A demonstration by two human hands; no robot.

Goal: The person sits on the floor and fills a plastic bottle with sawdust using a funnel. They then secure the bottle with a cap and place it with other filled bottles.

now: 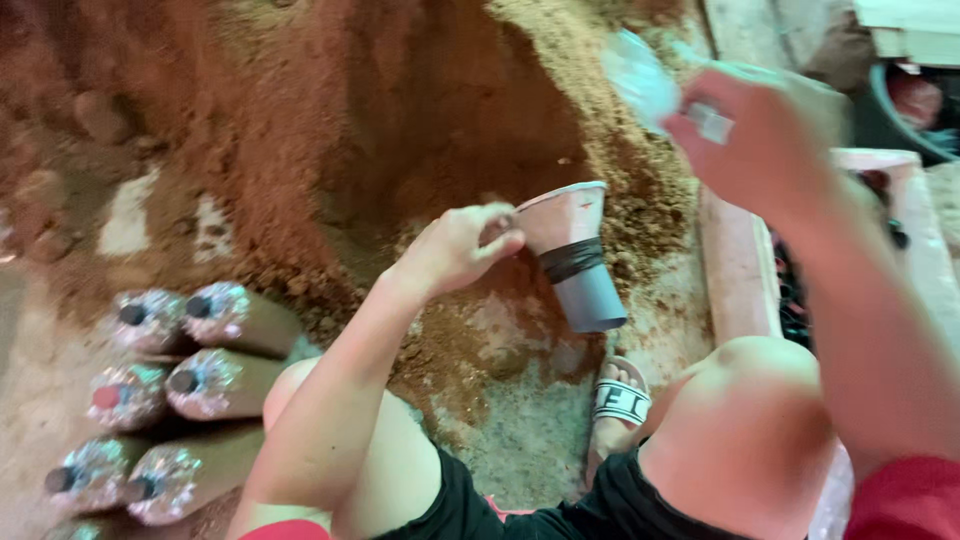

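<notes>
Against the sawdust heap [420, 110], blurred hands [462, 245] grip a cup [575, 255].

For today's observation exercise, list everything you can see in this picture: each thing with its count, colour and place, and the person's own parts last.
Loose substrate heap: one, reddish-brown, top and centre.
Filled bags: six visible, brown with clear gathered tops, lying stacked at lower left.
Funnel-shaped cup: one, grey with a black band, centre, tilted.
Clear plastic bag: one, transparent, upper right, blurred.
Sandal: one, black and white, lower centre, on the foot.
Pale ledge: one, whitish, right.
Left hand: grips the cup's rim.
Right hand: raised, holding the clear bag.
</notes>
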